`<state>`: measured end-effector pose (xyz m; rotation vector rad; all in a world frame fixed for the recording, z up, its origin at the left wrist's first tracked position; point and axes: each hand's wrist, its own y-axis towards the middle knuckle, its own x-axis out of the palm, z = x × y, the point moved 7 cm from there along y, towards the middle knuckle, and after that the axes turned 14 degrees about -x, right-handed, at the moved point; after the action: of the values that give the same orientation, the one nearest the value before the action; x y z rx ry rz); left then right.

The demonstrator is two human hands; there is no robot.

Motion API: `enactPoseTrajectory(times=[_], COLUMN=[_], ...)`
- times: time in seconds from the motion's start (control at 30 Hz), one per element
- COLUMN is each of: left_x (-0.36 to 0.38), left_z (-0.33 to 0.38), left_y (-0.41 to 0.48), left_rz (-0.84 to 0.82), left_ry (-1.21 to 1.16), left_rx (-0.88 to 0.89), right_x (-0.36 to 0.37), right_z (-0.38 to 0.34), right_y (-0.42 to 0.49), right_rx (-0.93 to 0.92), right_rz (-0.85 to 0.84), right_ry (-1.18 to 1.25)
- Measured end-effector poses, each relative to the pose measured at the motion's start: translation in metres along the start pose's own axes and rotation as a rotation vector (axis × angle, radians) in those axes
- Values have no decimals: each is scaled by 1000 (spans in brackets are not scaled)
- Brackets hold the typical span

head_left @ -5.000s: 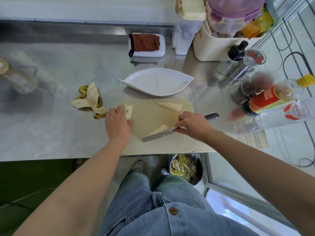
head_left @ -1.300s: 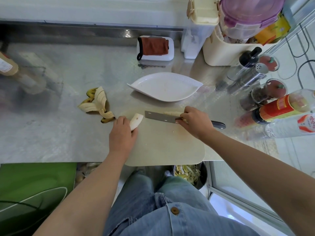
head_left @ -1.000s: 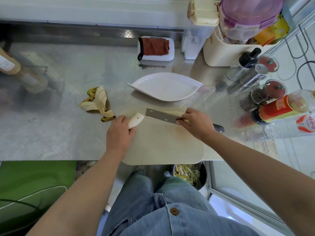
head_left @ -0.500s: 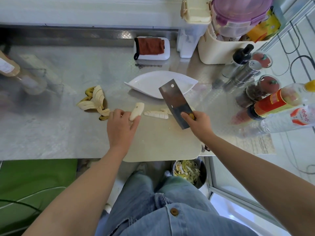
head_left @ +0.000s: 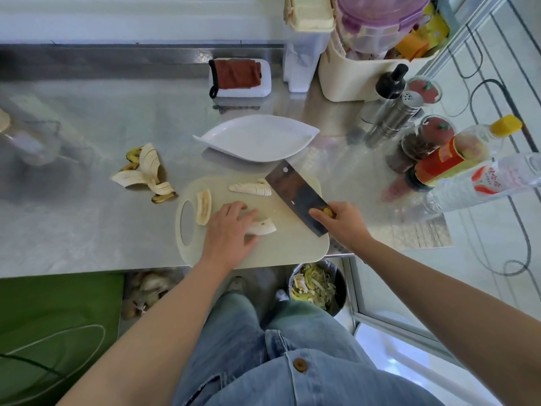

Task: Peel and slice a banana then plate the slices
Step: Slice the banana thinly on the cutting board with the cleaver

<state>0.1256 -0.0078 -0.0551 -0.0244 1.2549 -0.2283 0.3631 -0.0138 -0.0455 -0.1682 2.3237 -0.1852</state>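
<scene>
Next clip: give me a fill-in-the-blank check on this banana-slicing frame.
The right hand grips a broad-bladed ____. The left hand rests on a banana piece on the cutting board; the banana peel lies to the board's ____. The white leaf-shaped plate is ____.
Missing: cleaver; left; empty.

Cutting board [head_left: 292,250]: pale cream, lying flat, with an oval handle hole at its left end.
Left banana piece [head_left: 203,210]: peeled, cut face up, just right of the board's handle hole.
Far banana piece [head_left: 250,189]: peeled, lying crosswise near the board's far edge.
Middle banana piece [head_left: 263,227]: at the board's centre, partly under the left hand [head_left: 229,230].
Cleaver [head_left: 295,197]: wide steel blade, tilted over the board's right part, gripped by the right hand [head_left: 342,221].
Plate [head_left: 257,139]: white, leaf-shaped, just beyond the board's far edge.
</scene>
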Motion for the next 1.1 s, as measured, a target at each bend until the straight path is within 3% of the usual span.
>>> enactPoseTrajectory(times=[0.17, 0.43, 0.7, 0.9, 1.1], left_x=[4, 4, 7, 6, 7], left_z=[19, 21, 32, 43, 40], left_y=[1, -4, -7, -8, -14], left_rz=[23, 32, 68, 76, 136], left_ry=[-51, -43, -77, -80, -74], left_rx=[9, -77, -74, -49, -74], right_x=[6, 16, 26, 13, 19], right_z=[-15, -37, -39, -43, -48], right_y=[-9, -14, -19, -28, -27], right_rx=[-164, -355, -345, -376, -391], right_rz=[-171, -234, -285, -188, -201], right_ry=[-201, -374, -409, -363, -359])
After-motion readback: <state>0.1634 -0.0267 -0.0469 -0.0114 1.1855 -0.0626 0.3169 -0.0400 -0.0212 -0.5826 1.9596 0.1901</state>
